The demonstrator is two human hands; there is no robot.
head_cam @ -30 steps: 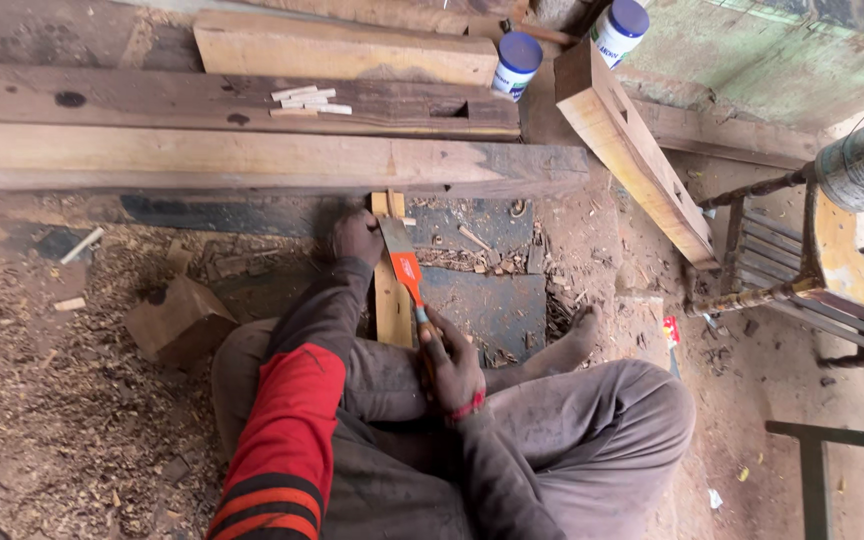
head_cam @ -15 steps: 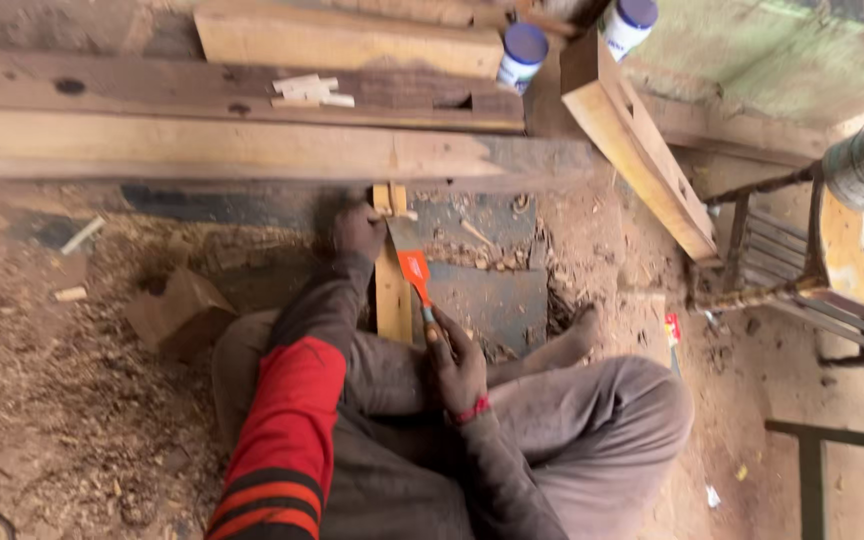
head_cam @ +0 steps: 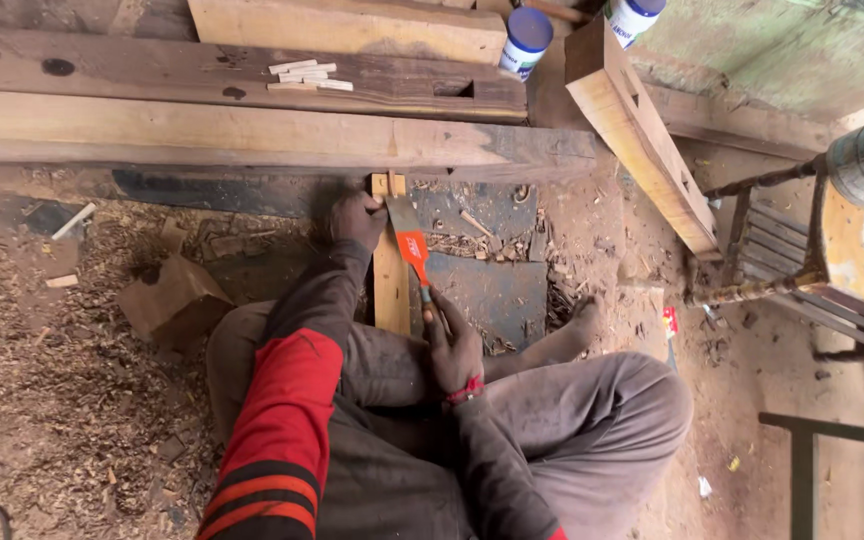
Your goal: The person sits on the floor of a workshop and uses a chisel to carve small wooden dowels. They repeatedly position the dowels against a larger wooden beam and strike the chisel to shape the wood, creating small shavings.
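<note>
I see the left hand (head_cam: pixel 357 220) pressed down on the far end of a narrow, pale wooden strip (head_cam: pixel 389 275), its fingers curled over the wood. The strip is flat and smooth, and it lies on the floor in front of me, pointing away towards the long beams. The right hand (head_cam: pixel 452 345) is closed around the handle of a chisel (head_cam: pixel 412 250). The handle is orange plastic and the blade is flat grey metal; the blade rests against the right side of the strip, near the left hand.

The strip lies partly on a dark, flat sheet (head_cam: pixel 497 290) with small chips on it. The floor (head_cam: pixel 42 400) on the left is covered with fine sawdust and curly shavings, and a torn piece of brown cardboard (head_cam: pixel 172 300) lies there.

Far from me are long rough timber beams (head_cam: pixel 252 135), one with a rectangular mortise cut in it. Two white plastic jars with blue lids (head_cam: pixel 527 40) stand there; I cannot tell what is inside them. At the right stands a rusty metal frame (head_cam: pixel 772 250).
</note>
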